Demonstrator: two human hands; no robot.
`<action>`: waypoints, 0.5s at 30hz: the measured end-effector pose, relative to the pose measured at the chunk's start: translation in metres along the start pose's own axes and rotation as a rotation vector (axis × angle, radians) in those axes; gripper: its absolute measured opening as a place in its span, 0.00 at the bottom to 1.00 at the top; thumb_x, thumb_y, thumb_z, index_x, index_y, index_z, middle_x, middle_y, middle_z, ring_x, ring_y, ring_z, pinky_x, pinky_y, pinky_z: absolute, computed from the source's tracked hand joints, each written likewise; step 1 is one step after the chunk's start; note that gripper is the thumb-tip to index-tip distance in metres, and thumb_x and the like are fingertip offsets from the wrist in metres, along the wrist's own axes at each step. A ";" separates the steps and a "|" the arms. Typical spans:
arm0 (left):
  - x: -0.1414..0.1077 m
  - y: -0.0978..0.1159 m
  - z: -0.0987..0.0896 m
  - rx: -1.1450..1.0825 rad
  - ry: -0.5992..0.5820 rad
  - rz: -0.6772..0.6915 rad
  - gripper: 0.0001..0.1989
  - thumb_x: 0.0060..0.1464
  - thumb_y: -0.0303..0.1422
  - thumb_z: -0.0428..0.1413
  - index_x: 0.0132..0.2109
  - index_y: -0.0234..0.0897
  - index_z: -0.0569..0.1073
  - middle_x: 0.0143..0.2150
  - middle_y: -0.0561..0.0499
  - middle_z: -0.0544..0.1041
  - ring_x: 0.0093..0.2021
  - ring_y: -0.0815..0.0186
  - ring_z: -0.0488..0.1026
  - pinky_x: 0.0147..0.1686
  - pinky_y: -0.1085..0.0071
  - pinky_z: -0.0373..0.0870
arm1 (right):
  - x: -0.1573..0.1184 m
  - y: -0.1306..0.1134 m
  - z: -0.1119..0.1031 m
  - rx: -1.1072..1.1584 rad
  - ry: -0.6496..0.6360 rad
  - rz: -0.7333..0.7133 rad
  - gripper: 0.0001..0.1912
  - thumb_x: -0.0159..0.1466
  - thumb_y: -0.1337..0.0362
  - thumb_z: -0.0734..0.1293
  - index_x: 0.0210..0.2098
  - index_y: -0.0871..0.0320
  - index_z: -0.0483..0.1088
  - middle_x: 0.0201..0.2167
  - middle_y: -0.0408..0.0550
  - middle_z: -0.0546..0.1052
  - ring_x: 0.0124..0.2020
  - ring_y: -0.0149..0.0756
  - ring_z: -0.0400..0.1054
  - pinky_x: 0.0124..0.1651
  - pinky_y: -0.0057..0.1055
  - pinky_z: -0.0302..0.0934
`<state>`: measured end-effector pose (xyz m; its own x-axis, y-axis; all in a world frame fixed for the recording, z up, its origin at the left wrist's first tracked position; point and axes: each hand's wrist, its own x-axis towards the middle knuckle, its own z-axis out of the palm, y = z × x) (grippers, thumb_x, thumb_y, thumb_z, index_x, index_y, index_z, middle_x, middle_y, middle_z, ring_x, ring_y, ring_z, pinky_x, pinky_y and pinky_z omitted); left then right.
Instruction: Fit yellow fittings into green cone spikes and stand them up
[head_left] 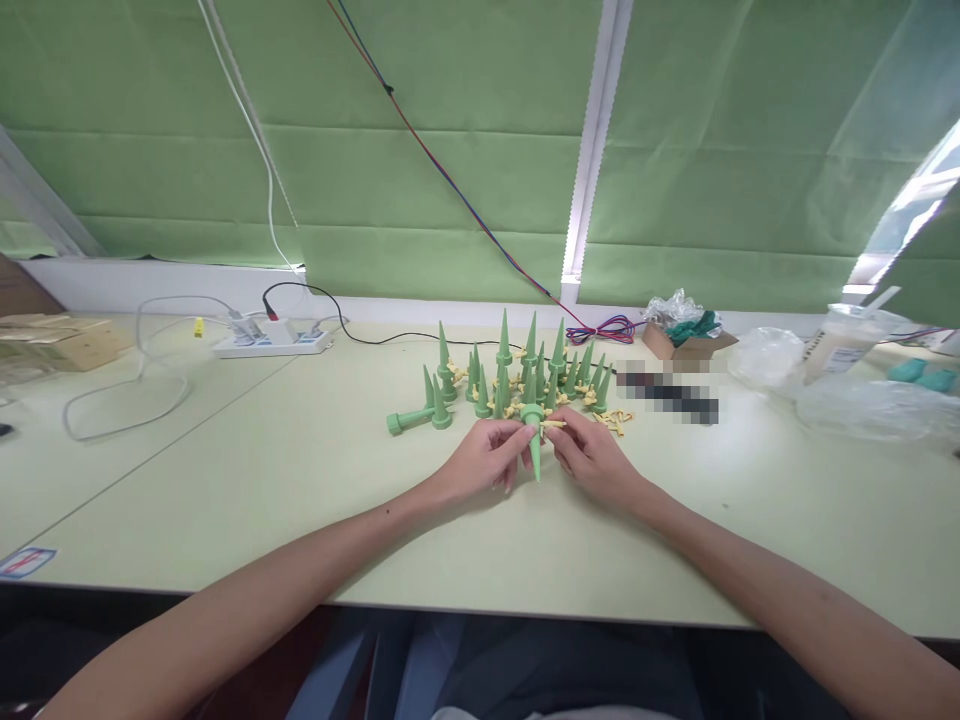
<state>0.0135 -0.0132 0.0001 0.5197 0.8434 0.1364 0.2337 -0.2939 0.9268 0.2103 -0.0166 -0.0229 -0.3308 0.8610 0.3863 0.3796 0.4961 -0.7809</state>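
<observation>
My left hand (495, 450) is closed on a green spike (535, 455), whose tip points down toward the table's front edge. Just to its right, my right hand (589, 452) pinches a small yellow piece (553, 424) against the upper part of that spike. Behind both hands, many green spikes (504, 340) stand upright in a group, with yellow pieces among them. One green spike (411, 420) lies on its side at the group's left. Loose yellow pieces (616, 420) lie right of the group, beyond my right hand.
A power strip (274, 340) with plugs and cables sits at the back left. At the back right are a cardboard box (686, 348), plastic bags (874, 410) and a drink cup (840, 345). A blurred dark object (675, 392) lies right of the spikes.
</observation>
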 end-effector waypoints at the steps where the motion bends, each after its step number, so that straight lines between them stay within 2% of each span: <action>1: 0.000 0.000 0.000 0.007 0.003 0.007 0.25 0.63 0.50 0.48 0.29 0.34 0.70 0.16 0.56 0.67 0.16 0.72 0.64 0.20 0.75 0.59 | 0.000 0.000 0.000 0.003 -0.001 0.000 0.15 0.72 0.52 0.56 0.35 0.54 0.63 0.16 0.36 0.61 0.18 0.30 0.54 0.25 0.28 0.48; 15: -0.001 -0.003 0.000 0.090 0.057 0.040 0.20 0.60 0.46 0.53 0.27 0.36 0.64 0.15 0.59 0.61 0.16 0.73 0.60 0.19 0.75 0.56 | 0.002 -0.004 0.001 0.113 -0.001 0.033 0.19 0.71 0.50 0.57 0.30 0.55 0.60 0.13 0.34 0.58 0.14 0.27 0.51 0.21 0.27 0.47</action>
<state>0.0127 -0.0137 -0.0025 0.4829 0.8537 0.1951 0.2874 -0.3649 0.8856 0.2074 -0.0169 -0.0200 -0.3202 0.8767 0.3591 0.2906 0.4517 -0.8435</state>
